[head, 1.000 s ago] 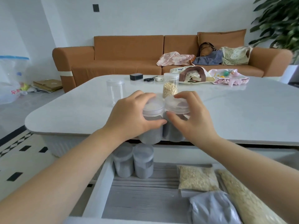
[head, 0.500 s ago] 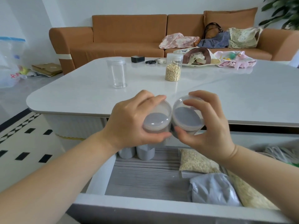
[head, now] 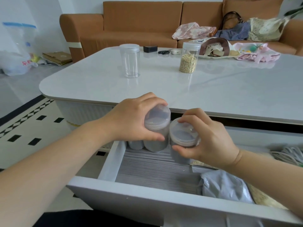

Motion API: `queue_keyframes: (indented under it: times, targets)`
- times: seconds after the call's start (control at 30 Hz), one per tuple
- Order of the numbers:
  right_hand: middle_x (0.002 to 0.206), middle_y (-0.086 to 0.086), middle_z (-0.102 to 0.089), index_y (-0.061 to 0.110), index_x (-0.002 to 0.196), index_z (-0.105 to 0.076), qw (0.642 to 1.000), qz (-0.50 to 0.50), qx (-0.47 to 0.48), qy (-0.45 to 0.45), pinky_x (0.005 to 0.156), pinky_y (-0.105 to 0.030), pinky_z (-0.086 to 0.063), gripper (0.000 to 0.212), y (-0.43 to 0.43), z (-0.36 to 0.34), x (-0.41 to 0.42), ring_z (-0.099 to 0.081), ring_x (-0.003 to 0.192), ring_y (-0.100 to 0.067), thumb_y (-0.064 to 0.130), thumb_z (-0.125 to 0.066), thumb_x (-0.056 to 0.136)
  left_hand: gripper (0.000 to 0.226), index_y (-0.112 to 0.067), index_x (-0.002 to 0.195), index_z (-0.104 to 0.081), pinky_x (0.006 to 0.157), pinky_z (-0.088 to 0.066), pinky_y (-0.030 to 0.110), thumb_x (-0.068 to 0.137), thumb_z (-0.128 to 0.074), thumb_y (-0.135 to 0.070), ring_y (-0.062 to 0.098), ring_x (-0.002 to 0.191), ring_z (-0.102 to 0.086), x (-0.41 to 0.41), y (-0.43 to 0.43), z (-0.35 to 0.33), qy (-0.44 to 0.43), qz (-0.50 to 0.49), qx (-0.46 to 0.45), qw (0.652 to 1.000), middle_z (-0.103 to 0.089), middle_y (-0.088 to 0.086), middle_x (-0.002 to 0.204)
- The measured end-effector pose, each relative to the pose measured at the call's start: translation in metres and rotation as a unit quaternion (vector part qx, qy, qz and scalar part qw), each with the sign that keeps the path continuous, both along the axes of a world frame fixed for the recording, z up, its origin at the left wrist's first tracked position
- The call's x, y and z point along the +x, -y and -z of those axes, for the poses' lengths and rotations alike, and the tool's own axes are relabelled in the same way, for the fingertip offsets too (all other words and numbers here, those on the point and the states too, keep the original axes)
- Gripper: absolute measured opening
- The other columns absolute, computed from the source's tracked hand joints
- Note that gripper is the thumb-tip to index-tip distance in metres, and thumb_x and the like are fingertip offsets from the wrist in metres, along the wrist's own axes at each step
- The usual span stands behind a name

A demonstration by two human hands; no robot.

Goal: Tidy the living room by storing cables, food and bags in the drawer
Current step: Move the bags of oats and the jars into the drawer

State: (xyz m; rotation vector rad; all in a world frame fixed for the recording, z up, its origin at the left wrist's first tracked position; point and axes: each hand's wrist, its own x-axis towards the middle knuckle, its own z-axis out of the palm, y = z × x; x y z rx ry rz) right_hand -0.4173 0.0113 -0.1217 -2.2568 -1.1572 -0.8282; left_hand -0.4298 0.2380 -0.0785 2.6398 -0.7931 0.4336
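Hands carried two grey-filled jars down into the drawer (head: 108, 161).
Left hand (head: 131, 118) gripped one jar (head: 156, 128), right hand (head: 211, 141) the other jar (head: 182, 140); both had just dropped from counter (head: 164, 82) height, nearly stowed; an oat jar (head: 188, 58) waited beyond.

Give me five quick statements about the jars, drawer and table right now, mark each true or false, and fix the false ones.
1. The left hand grips a grey jar and the right hand grips a second grey jar. True.
2. The drawer is closed. False: the drawer is pulled open.
3. The grain jar on the table has no lid. False: the grain jar's lid is on.
4. An empty jar stands on the table. True.
5. The sofa holds nothing. False: bags lie on the sofa.
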Motion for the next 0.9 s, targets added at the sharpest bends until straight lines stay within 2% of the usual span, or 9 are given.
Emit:
queue_keyframes:
  times: [0.1,0.17,0.27,0.37,0.5,0.57,0.73,0.83,0.9]
  targets:
    - [0.102,0.001,-0.054,0.019,0.105,-0.048,0.999,-0.002,-0.031,-0.027,0.044,-0.029,-0.048,0.056,-0.004,0.005,-0.001,-0.061,0.062,-0.02,0.058,-0.061,0.067,0.073,-0.032,0.121,-0.048,0.083,-0.04,0.018,0.06,-0.07,-0.066,-0.005,0.1,-0.045,-0.01,-0.001,-0.009,-0.07,-0.008,0.026,0.997,-0.046,-0.026,0.11]
    - [0.101,0.003,-0.051,0.018,0.106,-0.049,0.997,0.024,-0.057,-0.055,0.043,-0.029,-0.046,0.058,-0.008,0.009,-0.002,-0.06,0.06,-0.021,0.06,-0.057,0.067,0.065,-0.035,0.119,-0.044,0.082,-0.039,0.02,0.066,-0.074,-0.056,-0.002,0.096,-0.045,-0.014,0.002,-0.012,-0.138,-0.023,0.084,0.987,-0.044,-0.027,0.109]
    - [0.101,0.008,-0.043,0.019,0.11,-0.052,0.976,0.116,-0.096,-0.156,0.053,-0.029,-0.042,0.062,-0.015,0.019,-0.001,-0.056,0.066,-0.02,0.064,-0.056,0.067,0.054,-0.037,0.109,-0.035,0.06,-0.037,0.022,0.071,-0.073,-0.043,0.006,0.073,-0.048,-0.017,0.008,-0.003,-0.204,-0.015,0.204,0.957,-0.043,-0.02,0.099]
    - [0.109,0.01,-0.037,0.024,0.121,-0.044,0.942,0.153,-0.133,-0.268,0.067,-0.027,-0.042,0.067,-0.024,0.028,-0.004,-0.05,0.079,-0.014,0.063,-0.063,0.07,0.053,-0.03,0.106,-0.034,0.051,-0.031,0.026,0.071,-0.073,-0.04,0.008,0.064,-0.044,-0.014,0.01,0.012,-0.208,-0.012,0.283,0.936,-0.045,-0.01,0.102]
    - [0.125,0.009,-0.034,0.026,0.138,-0.03,0.933,0.119,-0.164,-0.296,0.072,-0.022,-0.04,0.089,-0.028,0.026,-0.008,-0.043,0.086,-0.007,0.067,-0.065,0.067,0.059,-0.024,0.112,-0.035,0.049,-0.032,0.028,0.072,-0.075,-0.041,0.011,0.064,-0.045,-0.01,0.007,0.023,-0.23,-0.05,0.339,0.911,-0.044,-0.004,0.106]
    - [0.128,0.008,-0.033,0.024,0.142,-0.027,0.925,0.123,-0.18,-0.31,0.075,-0.023,-0.042,0.094,-0.027,0.022,-0.01,-0.047,0.089,-0.01,0.068,-0.064,0.067,0.062,-0.022,0.116,-0.035,0.047,-0.032,0.029,0.072,-0.076,-0.039,0.012,0.063,-0.044,-0.01,0.006,0.025,-0.23,-0.073,0.361,0.901,-0.041,-0.002,0.104]
    - [0.129,0.007,-0.038,0.022,0.137,-0.032,0.889,0.151,-0.177,-0.395,0.082,-0.022,-0.041,0.091,-0.026,0.017,-0.014,-0.051,0.108,-0.014,0.069,-0.065,0.065,0.056,-0.021,0.098,-0.026,0.046,-0.026,0.028,0.075,-0.072,-0.042,0.01,0.058,-0.035,-0.017,0.011,0.021,-0.181,-0.109,0.405,0.889,-0.033,-0.004,0.091]
    - [0.119,0.007,-0.046,0.022,0.126,-0.042,0.867,0.139,-0.119,-0.464,0.069,-0.02,-0.044,0.081,-0.032,0.018,-0.013,-0.052,0.096,-0.009,0.059,-0.075,0.062,0.05,-0.021,0.097,-0.029,0.046,-0.024,0.028,0.077,-0.07,-0.042,0.01,0.056,-0.03,-0.018,0.012,0.019,-0.168,-0.118,0.418,0.885,-0.03,-0.004,0.087]
    - [0.11,0.008,-0.049,0.024,0.116,-0.046,0.863,0.128,-0.089,-0.481,0.07,-0.023,-0.047,0.071,-0.036,0.019,-0.014,-0.054,0.091,-0.008,0.052,-0.08,0.061,0.048,-0.021,0.1,-0.034,0.046,-0.024,0.028,0.077,-0.069,-0.044,0.01,0.056,-0.029,-0.018,0.012,0.017,-0.166,-0.124,0.419,0.884,-0.03,-0.003,0.084]
